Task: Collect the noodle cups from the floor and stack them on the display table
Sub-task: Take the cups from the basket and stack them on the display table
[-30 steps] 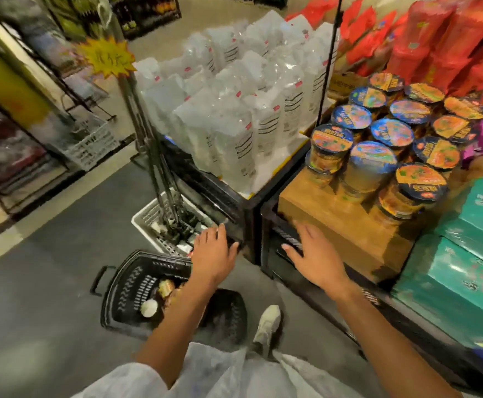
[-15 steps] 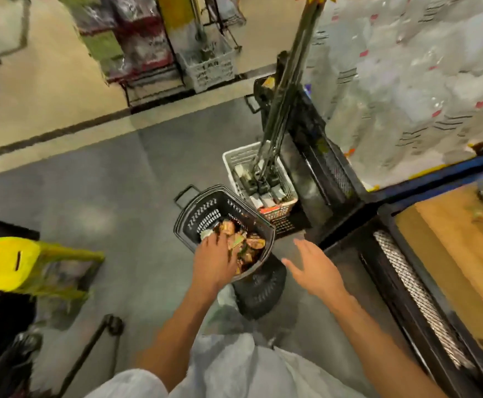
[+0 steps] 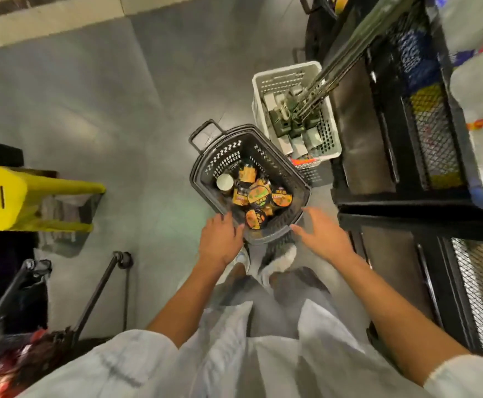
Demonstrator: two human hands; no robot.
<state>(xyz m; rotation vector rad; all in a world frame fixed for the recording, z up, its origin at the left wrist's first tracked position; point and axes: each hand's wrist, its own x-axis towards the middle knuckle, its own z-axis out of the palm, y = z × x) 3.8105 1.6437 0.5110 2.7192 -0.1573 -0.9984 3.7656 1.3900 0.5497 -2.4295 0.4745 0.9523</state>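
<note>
From the head view, several cups (image 3: pixel 259 196) lie in the basket (image 3: pixel 297 185) on the floor, none lifted yet, with the left hand (image 3: pixel 220 242) and right hand (image 3: pixel 322 235) spread empty at its near rim.

head cam, steep down, basket (image 3: pixel 286 170) near

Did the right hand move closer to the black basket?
Yes. The right hand has come in toward the black basket; its fingertips now reach the near rim, where earlier it hung clear of the basket, beside it.
</note>
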